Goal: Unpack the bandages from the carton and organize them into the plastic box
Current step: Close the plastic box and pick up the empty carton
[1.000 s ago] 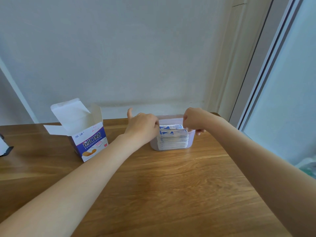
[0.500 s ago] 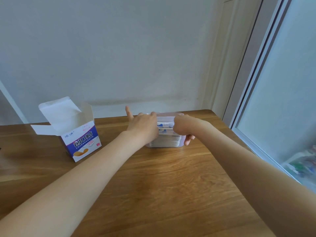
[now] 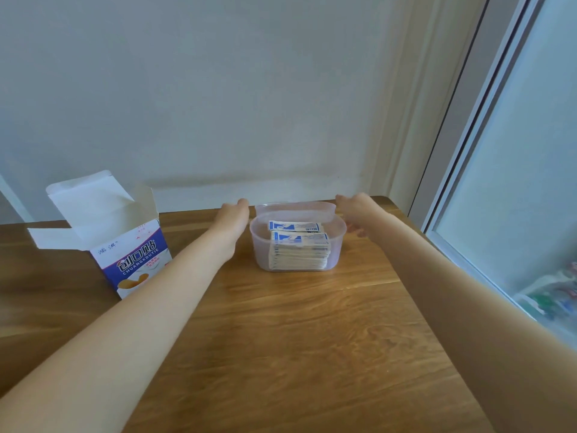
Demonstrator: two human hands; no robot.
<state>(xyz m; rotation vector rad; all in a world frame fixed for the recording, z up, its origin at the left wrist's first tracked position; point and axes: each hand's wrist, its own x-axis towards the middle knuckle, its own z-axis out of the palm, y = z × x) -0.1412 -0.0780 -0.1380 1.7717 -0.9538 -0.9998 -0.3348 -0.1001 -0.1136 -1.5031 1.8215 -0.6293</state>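
A clear plastic box [image 3: 260, 245] stands at the back of the wooden table [image 3: 281, 339], holding a stack of blue-and-white wrapped bandages [image 3: 298, 248]. Just behind it a translucent lid [image 3: 295, 208] is raised on edge. My left hand [image 3: 232, 217] grips the lid's left end and my right hand [image 3: 354, 210] its right end, fingers curled; the fingertips are partly hidden. The open carton [image 3: 131, 254], white and purple with its flaps up, stands to the left of my left forearm.
A white wall runs close behind the table's back edge. A window frame [image 3: 462, 145] and glass lie along the table's right edge. Bare table stretches in front of the box.
Both hands have left the bandage stack inside the box and spread apart to the lid's ends behind it. The camera has come closer.
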